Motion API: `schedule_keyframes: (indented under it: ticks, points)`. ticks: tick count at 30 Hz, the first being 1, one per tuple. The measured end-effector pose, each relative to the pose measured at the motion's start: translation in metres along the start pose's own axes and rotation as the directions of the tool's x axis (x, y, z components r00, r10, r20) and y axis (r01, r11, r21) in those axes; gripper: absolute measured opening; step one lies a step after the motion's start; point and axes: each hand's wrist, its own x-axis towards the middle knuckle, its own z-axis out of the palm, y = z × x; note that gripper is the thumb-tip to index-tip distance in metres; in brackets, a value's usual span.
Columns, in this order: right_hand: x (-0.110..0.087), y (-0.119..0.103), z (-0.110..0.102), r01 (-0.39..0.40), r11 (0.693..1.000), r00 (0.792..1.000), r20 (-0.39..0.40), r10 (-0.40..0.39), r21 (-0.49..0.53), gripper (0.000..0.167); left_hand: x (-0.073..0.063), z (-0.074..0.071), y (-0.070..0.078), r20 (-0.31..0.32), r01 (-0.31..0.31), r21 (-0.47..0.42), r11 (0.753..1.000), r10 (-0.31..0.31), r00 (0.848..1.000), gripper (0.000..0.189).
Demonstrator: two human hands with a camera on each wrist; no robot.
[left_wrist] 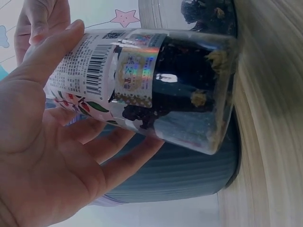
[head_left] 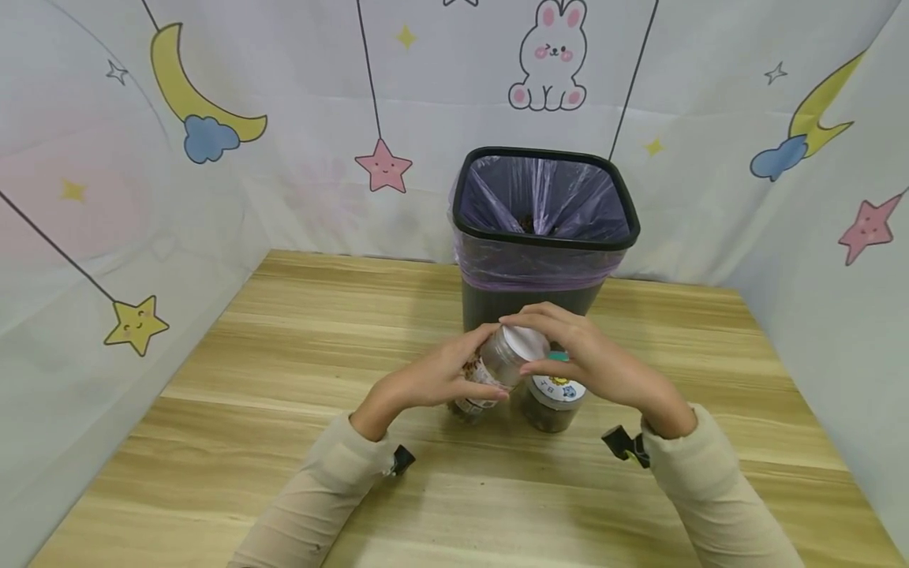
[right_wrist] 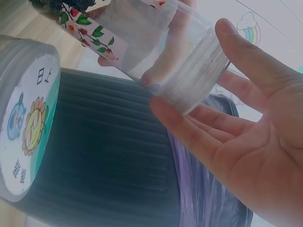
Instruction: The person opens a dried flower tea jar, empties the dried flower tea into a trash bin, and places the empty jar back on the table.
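Observation:
A clear plastic jar [head_left: 497, 363] with a flowered label and barcode is tilted, its lid end up to the right. Dark dried pieces lie toward its bottom, plainest in the left wrist view. My left hand [head_left: 433, 375] holds the jar [left_wrist: 184, 90] around its labelled side, thumb on one side and fingers on the other. At the upper end, my right hand [head_left: 596, 359] grips the jar's clear lid [right_wrist: 196, 71] between thumb and fingers. Just beneath the right hand stands a second jar [head_left: 550, 414], its white lid printed with a sunflower.
Behind the jars stands a dark ribbed bin [head_left: 497, 304] lined with a purple bag [head_left: 582, 197], some dark bits inside. Wood-grain tabletop [head_left: 341, 339] lies all round. A white printed cloth [head_left: 440, 79] encloses the back and sides.

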Motion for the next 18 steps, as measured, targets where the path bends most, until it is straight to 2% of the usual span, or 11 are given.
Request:
schedule_keyframes:
  ticks: [2,9,18]
  points:
    - [-0.001,0.002,-0.001,0.016,1.000,1.000,0.008,-0.016,0.000,0.060,0.001,-0.001,0.001,0.014,-0.003,0.007,1.000,0.003,1.000,0.081]
    - [-0.003,0.005,-0.008,0.056,0.989,0.994,0.089,-0.069,0.139,0.062,0.000,-0.003,0.004,0.097,-0.004,-0.032,0.999,0.007,0.995,0.075]
    - [-0.005,0.002,-0.010,0.011,0.992,0.992,0.123,-0.026,0.127,0.060,0.001,-0.002,0.007,0.078,-0.014,0.008,1.000,0.013,0.997,0.077]
